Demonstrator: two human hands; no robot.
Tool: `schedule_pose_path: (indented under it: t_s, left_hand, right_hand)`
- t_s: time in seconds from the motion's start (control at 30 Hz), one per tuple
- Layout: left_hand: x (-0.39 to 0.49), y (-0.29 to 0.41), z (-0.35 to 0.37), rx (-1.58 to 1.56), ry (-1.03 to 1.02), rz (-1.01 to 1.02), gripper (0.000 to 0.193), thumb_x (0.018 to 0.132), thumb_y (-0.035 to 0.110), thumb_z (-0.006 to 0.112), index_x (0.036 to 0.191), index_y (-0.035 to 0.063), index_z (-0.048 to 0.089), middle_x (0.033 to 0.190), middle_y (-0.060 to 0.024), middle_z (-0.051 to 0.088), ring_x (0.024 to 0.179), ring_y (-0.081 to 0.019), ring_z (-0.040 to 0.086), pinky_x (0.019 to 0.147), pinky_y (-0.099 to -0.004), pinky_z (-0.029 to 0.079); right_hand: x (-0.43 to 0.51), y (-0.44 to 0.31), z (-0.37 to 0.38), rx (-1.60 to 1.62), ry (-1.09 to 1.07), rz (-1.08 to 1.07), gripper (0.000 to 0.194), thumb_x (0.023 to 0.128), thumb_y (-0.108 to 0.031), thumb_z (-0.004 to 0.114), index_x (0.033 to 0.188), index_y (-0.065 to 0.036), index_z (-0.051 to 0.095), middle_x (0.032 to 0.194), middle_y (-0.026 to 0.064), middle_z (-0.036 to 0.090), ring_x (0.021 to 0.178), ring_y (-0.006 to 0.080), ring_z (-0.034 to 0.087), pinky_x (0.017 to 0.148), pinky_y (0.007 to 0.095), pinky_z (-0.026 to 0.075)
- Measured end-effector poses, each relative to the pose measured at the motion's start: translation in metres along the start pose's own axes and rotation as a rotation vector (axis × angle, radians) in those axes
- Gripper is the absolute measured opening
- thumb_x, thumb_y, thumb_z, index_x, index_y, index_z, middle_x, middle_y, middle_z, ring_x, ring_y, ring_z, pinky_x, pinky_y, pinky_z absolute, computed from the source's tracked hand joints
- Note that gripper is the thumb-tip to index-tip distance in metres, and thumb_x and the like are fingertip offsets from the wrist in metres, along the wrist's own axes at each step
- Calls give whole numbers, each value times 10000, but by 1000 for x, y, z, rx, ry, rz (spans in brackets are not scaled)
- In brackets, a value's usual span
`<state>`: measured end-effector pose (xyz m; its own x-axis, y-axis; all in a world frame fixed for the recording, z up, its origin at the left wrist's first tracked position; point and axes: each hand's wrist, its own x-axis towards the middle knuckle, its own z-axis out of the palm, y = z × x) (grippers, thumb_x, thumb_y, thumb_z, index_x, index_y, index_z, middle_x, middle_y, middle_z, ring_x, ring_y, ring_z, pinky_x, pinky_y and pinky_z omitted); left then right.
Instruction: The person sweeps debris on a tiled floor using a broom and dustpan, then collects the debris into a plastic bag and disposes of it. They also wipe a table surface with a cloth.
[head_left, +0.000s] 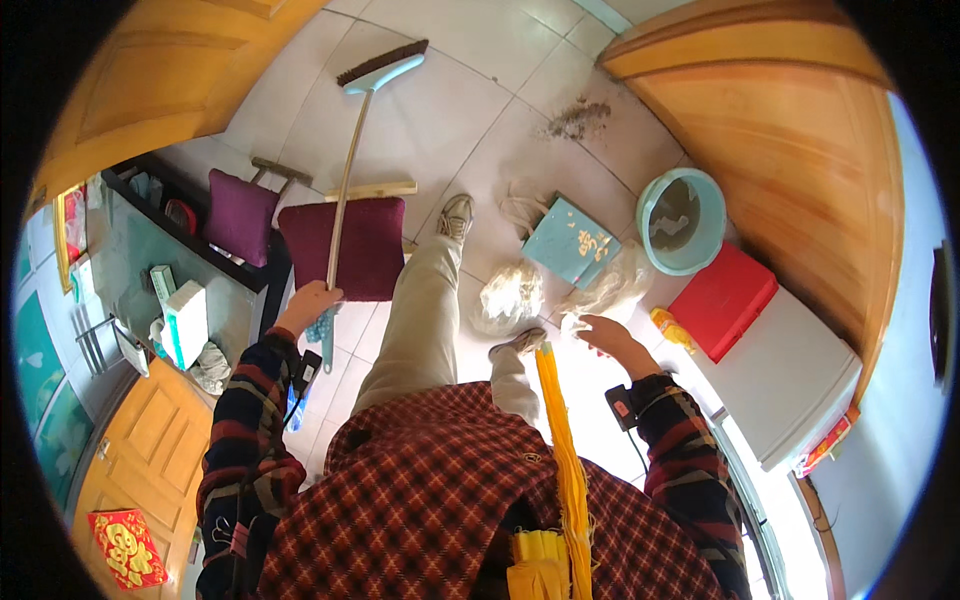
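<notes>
My left hand (311, 304) grips the wooden handle of a broom (349, 172), whose pale blue head with dark bristles rests on the tiled floor at the upper left. The handle passes over a dark purple cushioned stool (360, 251). My right hand (609, 336) is bent at the fingers beside a clear plastic bag (619, 285); whitish, crumpled material shows at the fingertips, and whether it is gripped is unclear. Another crumpled plastic bag (514, 294) lies nearer the middle, next to a teal bag with writing (571, 241). A heap of dark sweepings (577, 120) lies farther off.
A light blue bucket (709, 259) holding murky water stands at the right, beside a red box (724, 300) on a white cabinet (787, 375). A glass-topped table (127, 225) and a purple cushion (238, 217) are at the left. Wooden doors flank the floor.
</notes>
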<state>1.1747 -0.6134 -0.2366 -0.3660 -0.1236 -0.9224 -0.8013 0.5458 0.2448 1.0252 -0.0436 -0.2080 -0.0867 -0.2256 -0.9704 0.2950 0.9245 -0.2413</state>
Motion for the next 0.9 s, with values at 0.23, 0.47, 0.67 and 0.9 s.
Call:
schedule_pose_path:
  t_s: [0.23, 0.47, 0.67, 0.9]
  left_hand:
    - [-24, 4, 41, 631, 213, -31, 316, 814, 338, 497, 863, 52, 622, 904, -193, 636, 906, -367, 607, 759, -453, 479]
    - [-35, 88, 147, 388, 377, 401, 125, 790, 219, 564, 853, 121, 608, 814, -119, 649, 788, -316, 630, 662, -428, 486]
    - [51, 181, 252, 288, -44, 600, 123, 745, 173, 593, 831, 96, 637, 747, -83, 648, 690, -246, 631, 618, -351, 480]
    - [109, 193, 341, -78, -354, 435, 185, 733, 65, 562, 892, 54, 656, 853, -106, 672, 790, -222, 642, 700, -323, 495]
  right_hand:
    - [21, 118, 30, 89, 130, 222, 561, 846, -269, 541, 1364, -119, 389, 791, 104, 656, 532, 187, 595, 445, 316, 485]
    - [20, 187, 69, 372, 270, 152, 522, 824, -225, 561, 1325, -124, 454, 746, 64, 654, 491, 141, 580, 418, 291, 487]
    - [67, 224, 103, 486, 382, 179, 448, 791, -193, 603, 1222, -84, 544, 722, 71, 657, 448, 126, 569, 377, 273, 462]
    - [238, 150, 62, -11, 705, -127, 378, 781, -253, 596, 1138, -129, 587, 971, 135, 634, 898, 374, 597, 762, 432, 492]
